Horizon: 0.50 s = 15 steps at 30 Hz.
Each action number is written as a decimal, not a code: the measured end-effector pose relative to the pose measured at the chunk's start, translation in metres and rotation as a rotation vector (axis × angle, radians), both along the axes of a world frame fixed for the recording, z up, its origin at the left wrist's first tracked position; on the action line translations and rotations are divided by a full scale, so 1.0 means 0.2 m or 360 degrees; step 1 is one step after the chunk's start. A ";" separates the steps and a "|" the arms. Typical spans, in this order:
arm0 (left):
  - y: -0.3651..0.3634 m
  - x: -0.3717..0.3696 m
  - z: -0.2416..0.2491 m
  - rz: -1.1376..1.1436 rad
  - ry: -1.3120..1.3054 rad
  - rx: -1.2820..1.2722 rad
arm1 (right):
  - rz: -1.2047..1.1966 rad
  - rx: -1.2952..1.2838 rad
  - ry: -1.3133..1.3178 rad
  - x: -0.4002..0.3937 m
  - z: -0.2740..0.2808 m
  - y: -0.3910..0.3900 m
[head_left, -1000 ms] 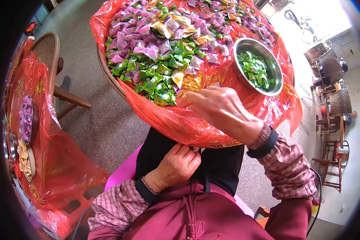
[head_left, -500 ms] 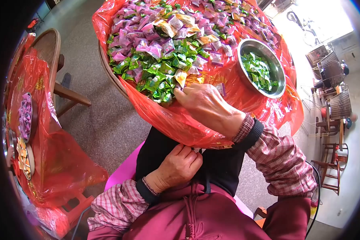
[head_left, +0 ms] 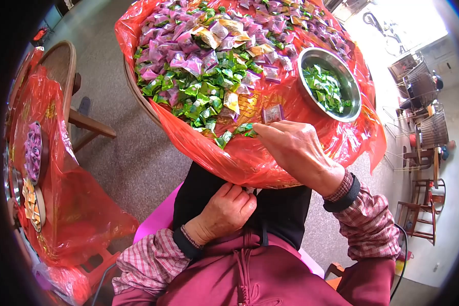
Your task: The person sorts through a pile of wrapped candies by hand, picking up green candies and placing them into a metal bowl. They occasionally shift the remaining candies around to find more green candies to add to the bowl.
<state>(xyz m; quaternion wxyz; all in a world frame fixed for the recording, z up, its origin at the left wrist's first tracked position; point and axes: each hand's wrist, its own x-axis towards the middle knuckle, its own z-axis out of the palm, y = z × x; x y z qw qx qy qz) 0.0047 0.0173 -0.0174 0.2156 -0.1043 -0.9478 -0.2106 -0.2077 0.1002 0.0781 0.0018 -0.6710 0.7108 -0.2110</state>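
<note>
My right hand (head_left: 297, 152) is over the near side of a round tray lined with red plastic (head_left: 188, 149). Its fingers are pressed together at the tips, on a small green-wrapped candy (head_left: 246, 129). Another green-wrapped candy (head_left: 223, 139) lies just left of it, and a purple-edged clear packet (head_left: 273, 113) lies above the knuckles. Left of the fingers spreads a pile of green-wrapped candies (head_left: 194, 97), with purple ones (head_left: 183, 41) beyond. My left hand (head_left: 225, 210) is closed in my lap below the tray's near edge, by a small whitish bit; what it holds is hidden.
A steel bowl (head_left: 358, 102) holding green-wrapped candies stands at the tray's right. To the left, a red-plastic-covered surface (head_left: 81, 214) carries dishes of purple (head_left: 32, 150) and orange (head_left: 30, 204) packets, near a wooden chair (head_left: 72, 66). Racks and stools stand at the far right.
My right hand has moved right and nearer from the pile's edge, and green-wrapped candies now lie apart from the pile at its fingertips. My left hand has stayed in place.
</note>
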 end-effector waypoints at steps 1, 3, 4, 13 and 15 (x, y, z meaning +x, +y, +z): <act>0.00 0.00 0.00 -0.0001 0.0001 -0.0001 | -0.0001 -0.0001 0.0001 -0.01 0.00 0.01; 0.00 0.00 0.01 -0.0001 0.0017 0.0007 | -0.0070 -0.0031 0.0062 -0.03 0.00 0.04; 0.00 0.00 0.00 0.0000 0.0018 0.0006 | -0.0050 -0.0038 0.0067 -0.03 0.03 0.05; 0.00 -0.01 0.00 -0.0001 0.0111 0.0054 | -0.0592 -0.0296 0.0039 -0.23 0.18 0.18; 0.00 -0.01 0.01 0.0003 0.0053 0.0000 | -0.0815 -0.0294 0.0280 -0.37 0.22 0.22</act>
